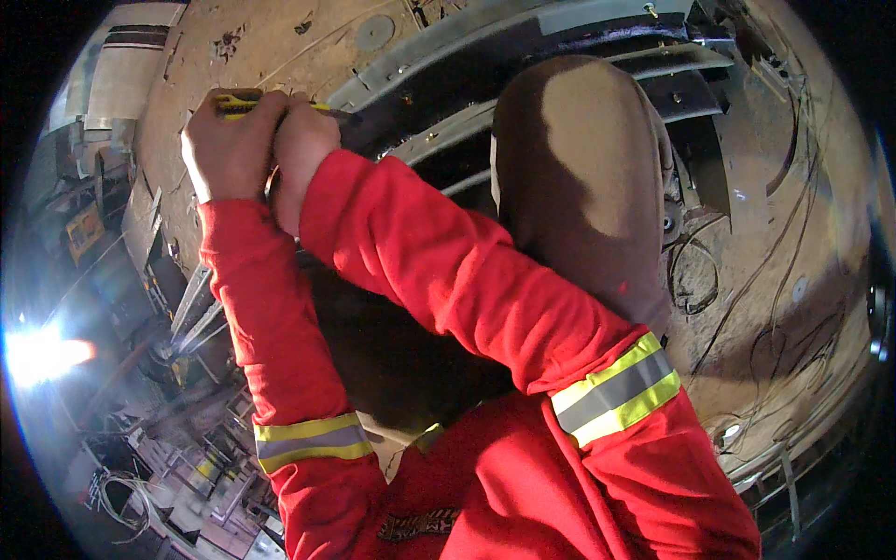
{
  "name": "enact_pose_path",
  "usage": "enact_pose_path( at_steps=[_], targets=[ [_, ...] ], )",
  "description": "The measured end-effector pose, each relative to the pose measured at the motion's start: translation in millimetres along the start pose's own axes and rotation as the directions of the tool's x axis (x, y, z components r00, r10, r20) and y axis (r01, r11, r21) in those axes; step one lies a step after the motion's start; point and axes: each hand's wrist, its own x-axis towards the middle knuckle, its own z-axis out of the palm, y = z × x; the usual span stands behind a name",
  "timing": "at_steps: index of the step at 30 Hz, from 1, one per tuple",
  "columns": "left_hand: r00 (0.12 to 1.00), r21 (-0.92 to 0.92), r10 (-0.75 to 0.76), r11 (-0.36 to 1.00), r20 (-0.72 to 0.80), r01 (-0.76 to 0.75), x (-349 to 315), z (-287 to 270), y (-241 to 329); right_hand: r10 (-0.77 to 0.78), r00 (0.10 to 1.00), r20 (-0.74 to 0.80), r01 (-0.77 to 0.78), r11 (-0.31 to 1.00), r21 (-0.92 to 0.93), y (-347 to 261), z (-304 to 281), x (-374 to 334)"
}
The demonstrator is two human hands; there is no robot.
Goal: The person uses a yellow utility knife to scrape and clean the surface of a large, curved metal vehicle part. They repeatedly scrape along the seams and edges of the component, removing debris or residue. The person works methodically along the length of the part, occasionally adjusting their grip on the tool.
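At the upper left, my left hand [231,147] is closed round a yellow-and-black hand tool [239,105], whose exact kind the fingers hide. My right hand [306,154] presses against the left one, its fingers curled. A thin yellow part of the tool shows just past its knuckles. Both hands are over the brown, rusty metal plate [299,56], close to the end of a long grey metal strip [448,135]. My right forearm crosses in front of my body to reach there. Red sleeves with reflective bands cover both arms.
My bent knee [583,177] in brown trousers rests over dark metal channels [607,42]. Thin cables [779,252] run along the plate at right. A very bright light [47,355] glares at far left, above a cluttered lower area with metal frames [201,308] and a coiled hose [126,499].
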Motion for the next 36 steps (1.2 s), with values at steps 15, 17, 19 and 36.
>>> enact_pose_path(
  at_steps=[15,17,19,36],
  targets=[
    [0.999,-0.125,0.001,0.992,0.046,0.004,-115,-65,4,-0.375,0.844,0.384,0.531,0.686,-0.497,25,-37,-49],
    [0.998,-0.119,0.022,0.993,0.06,-0.014,-130,-40,4,-0.433,0.797,0.421,0.598,0.466,-0.652,21,-57,-46],
    [0.999,-0.138,-0.018,0.99,0.047,0.024,-137,-21,-3,-0.48,0.71,0.515,0.667,0.226,-0.709,16,-70,-37],
    [0.985,-0.254,-0.147,0.953,0.089,0.166,-160,66,20,-0.341,0.539,0.77,0.404,-0.698,-0.592,-104,-111,13]
  ],
)
